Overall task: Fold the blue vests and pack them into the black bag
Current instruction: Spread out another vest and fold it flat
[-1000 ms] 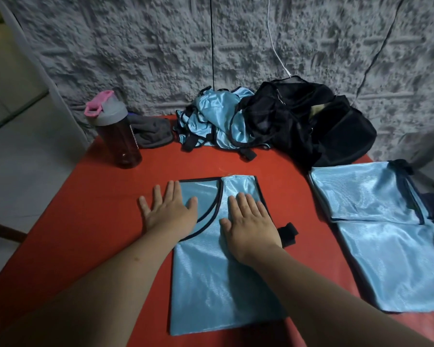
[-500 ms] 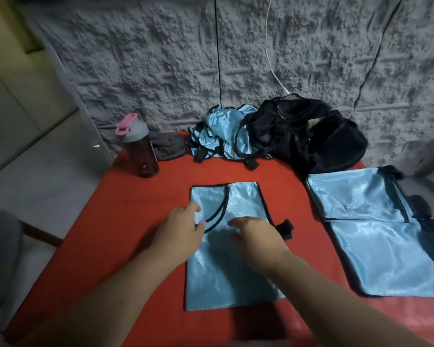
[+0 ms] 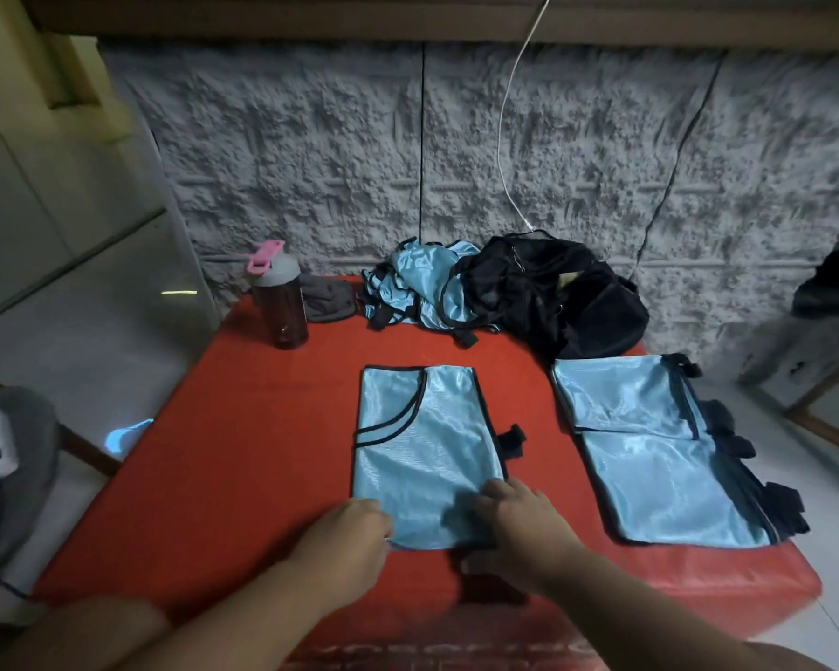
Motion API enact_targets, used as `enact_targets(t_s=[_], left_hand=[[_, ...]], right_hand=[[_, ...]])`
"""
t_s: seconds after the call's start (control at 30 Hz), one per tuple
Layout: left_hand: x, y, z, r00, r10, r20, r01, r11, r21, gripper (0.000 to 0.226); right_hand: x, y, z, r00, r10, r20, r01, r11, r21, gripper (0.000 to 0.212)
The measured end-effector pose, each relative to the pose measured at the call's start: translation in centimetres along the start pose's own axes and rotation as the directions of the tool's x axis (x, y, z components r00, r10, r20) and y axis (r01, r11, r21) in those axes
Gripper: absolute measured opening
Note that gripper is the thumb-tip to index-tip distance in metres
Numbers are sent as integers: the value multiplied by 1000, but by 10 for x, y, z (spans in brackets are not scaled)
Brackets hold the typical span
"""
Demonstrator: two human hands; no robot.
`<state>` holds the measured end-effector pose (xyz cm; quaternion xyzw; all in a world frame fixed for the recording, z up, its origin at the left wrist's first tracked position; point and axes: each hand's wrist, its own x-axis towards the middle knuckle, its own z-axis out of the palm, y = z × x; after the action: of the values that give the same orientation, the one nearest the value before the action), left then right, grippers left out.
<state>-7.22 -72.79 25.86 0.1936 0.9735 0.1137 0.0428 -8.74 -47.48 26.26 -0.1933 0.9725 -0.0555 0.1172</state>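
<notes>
on the red worktop [image 3: 243, 477], the left hand [image 3: 345, 540] grips the near left corner of the flat shiny blue vest [image 3: 422, 457], fingers curled; the right hand [image 3: 519, 530] pinches its near right corner. the crumpled black bag [image 3: 553, 297] sits at the back.

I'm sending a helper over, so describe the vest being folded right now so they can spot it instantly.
On the red table, look at the middle, in front of the black bag. The vest being folded lies flat alone, both hands at its near edge. Unlike the crumpled pile behind or the stack on the right, it shows a curved black neckline.
</notes>
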Motion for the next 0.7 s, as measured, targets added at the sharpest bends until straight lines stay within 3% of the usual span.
enact_targets(t_s=[0.23,0.33,0.47,0.7], left_hand=[[2,4,-4,994,-71,-79,64,994,-87,16],[4,3,-6,989,-104,-105,84,981,-176,12],[7,-1,-10,974,-163,-160,116,957,-266,11],[10,-6,-27,965,-211,-158,156,940,-303,15]], right_hand=[[5,-7,10,997,5,-75,-12,996,-93,92],[9,-9,17,986,-10,-166,-16,988,-156,75],[13,-2,27,958,-2,-285,-57,978,-200,24],[11,5,18,937,26,-348,-98,976,-192,23]])
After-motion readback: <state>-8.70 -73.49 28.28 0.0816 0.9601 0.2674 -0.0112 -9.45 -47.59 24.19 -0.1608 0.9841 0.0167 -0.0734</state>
